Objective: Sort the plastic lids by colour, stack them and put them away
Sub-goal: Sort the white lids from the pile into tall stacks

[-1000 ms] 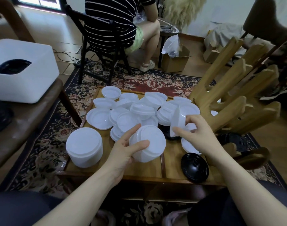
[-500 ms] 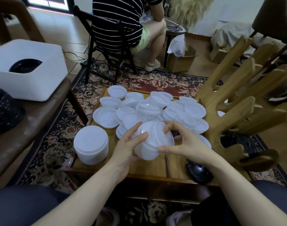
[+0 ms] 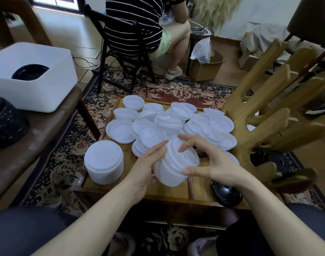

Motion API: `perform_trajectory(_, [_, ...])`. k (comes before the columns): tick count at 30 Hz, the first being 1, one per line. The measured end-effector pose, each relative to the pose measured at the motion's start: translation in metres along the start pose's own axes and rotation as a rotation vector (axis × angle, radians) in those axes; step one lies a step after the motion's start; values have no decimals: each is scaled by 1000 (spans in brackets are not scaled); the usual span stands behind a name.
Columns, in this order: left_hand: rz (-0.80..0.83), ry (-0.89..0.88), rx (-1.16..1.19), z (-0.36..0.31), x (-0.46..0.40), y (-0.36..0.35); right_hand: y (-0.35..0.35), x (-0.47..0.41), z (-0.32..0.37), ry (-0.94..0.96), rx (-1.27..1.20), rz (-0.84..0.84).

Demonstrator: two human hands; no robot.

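Now both hands (image 3: 146,169) (image 3: 216,163) around tilted white lid stack (image 3: 174,167) above table (image 3: 132,187).

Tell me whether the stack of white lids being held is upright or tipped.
Tipped: the held stack leans up and right between both hands, unlike the upright stack standing on the table.

Loose lids (image 3: 169,121): thin white plastic, semi-translucent, smooth, faintly glossy.
Held stack of lids (image 3: 173,167): same milky plastic, ribbed rims.
Black lid (image 3: 226,194): glossy dark plastic.
Low table (image 3: 176,193): varnished wood with visible grain.
Rug (image 3: 65,154): woven floral cloth, matt.
White box (image 3: 47,85): matt plastic.
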State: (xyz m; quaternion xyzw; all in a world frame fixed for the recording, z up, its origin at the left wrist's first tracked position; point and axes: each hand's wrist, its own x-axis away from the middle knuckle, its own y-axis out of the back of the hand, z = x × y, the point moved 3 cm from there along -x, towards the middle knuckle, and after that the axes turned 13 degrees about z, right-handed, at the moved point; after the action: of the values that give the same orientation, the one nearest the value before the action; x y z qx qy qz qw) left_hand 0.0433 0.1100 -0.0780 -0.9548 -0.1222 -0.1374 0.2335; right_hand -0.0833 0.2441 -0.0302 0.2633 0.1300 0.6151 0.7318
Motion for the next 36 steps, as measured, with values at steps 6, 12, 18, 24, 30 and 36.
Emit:
perform_trajectory(6, [46,20,-7,3,1,-1,-5,-2,-1,3,37,37])
perform_trajectory(12, [66,-13,-16,2,0,-1,-8,-5,-1,1,82,-42])
perform_trajectory(18, [38,-9,21,4,1,-1,-19,-8,-2,-18,76,-47])
perform_trajectory(24, [11,-65,46,-2,1,-1,-17,-3,-6,-86,-119,54])
perform_trajectory(30, [31,-154,176,-2,1,-1,-21,-6,-7,-97,-127,-106])
perform_trajectory(36, [28,-143,70,2,-3,1,-22,-2,-10,-116,-154,-29])
